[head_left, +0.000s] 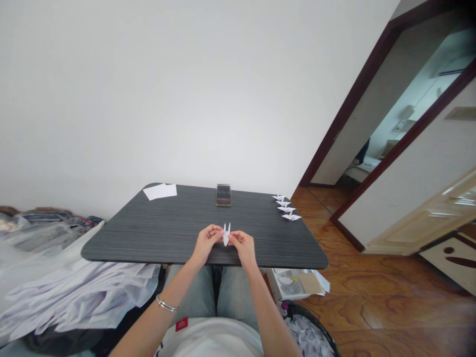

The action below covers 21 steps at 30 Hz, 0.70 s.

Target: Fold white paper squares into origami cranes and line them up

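A small white folded-paper figure (226, 237) with two narrow points sticking up is held over the front middle of the dark table (178, 233). My left hand (206, 242) pinches its left side between thumb and fingers. On the other side, my right hand (243, 244) grips it the same way. Several finished white paper cranes (289, 209) stand in a row along the table's right edge. White paper sheets (159, 191) lie at the back left, partly overlapping.
A phone (223, 195) lies at the table's back middle, near the white wall. Below the table on the right are an open box (277, 285) and a bin (312, 332) full of folded paper. Piled white cloth (82, 297) sits at the left. A doorway is at the right.
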Each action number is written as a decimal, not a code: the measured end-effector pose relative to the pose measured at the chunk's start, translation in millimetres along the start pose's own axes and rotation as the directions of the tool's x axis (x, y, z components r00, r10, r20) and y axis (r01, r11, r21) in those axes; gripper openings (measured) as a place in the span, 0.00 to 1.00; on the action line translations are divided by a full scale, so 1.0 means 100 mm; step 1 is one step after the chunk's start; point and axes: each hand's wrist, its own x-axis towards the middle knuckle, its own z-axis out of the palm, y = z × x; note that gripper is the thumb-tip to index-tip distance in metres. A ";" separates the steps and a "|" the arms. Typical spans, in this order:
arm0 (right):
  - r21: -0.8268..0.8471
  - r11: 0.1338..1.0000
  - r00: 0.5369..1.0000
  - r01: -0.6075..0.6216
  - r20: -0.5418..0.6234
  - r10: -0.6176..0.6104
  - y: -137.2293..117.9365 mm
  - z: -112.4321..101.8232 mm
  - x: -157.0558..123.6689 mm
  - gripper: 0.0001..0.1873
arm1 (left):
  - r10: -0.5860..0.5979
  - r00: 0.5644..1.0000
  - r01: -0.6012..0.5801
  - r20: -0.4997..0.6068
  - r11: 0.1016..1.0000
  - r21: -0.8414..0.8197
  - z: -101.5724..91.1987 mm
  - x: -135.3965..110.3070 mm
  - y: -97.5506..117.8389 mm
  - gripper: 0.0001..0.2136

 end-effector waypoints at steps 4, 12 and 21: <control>-0.005 1.000 1.000 0.001 -0.003 -0.001 0.00 0.00 0.00 0.07 | 0.006 1.000 -0.006 0.014 0.999 0.039 -0.02 0.00 -0.01 0.11; 0.002 1.000 1.000 0.012 -0.024 -0.012 0.01 0.00 0.00 0.07 | -0.026 0.999 0.026 0.024 1.000 -0.001 -0.01 0.00 0.02 0.09; 0.003 1.000 1.000 0.010 -0.026 -0.010 0.00 0.01 -0.01 0.08 | -0.036 0.999 0.035 0.039 0.998 0.044 0.00 -0.01 0.05 0.10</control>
